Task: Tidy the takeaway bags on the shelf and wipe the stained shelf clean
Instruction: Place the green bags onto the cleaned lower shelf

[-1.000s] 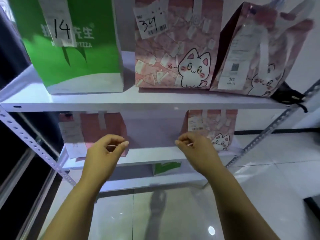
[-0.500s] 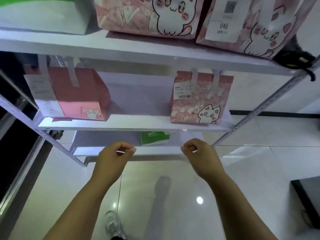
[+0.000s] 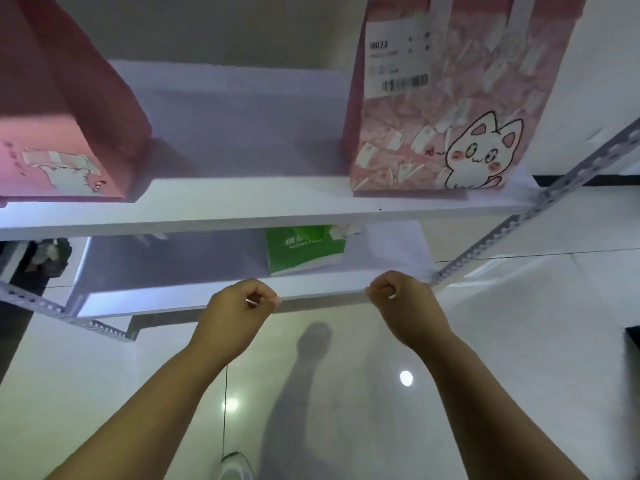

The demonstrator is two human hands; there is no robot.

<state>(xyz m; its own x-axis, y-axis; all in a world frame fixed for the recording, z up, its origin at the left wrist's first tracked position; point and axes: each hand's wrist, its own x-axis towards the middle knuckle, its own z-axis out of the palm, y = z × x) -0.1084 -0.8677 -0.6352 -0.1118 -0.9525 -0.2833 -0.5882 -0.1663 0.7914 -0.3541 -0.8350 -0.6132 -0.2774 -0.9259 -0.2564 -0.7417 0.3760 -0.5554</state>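
My left hand (image 3: 242,306) and my right hand (image 3: 401,299) are held apart in front of the lowest shelf's front edge (image 3: 322,299), each with thumb pinched against curled fingers. A thin clear sheet (image 3: 322,375) seems to hang between them and hazes the floor behind it. On the middle white shelf (image 3: 242,213) a pink cat-print takeaway bag (image 3: 443,109) stands at the right. A plainer pink bag (image 3: 59,126) stands at the left. A green takeaway bag (image 3: 304,249) sits on the lowest shelf (image 3: 173,268), just beyond my hands.
Perforated grey metal uprights (image 3: 540,209) frame the shelf at right and lower left (image 3: 52,308). A dark object (image 3: 48,254) sits left of the lowest shelf. Glossy white floor tiles (image 3: 519,375) lie below, and my shoe (image 3: 235,465) shows at the bottom.
My view has dropped from the top shelf to the middle and lowest shelves. Both hands came down with it and kept the same pinch and spacing.
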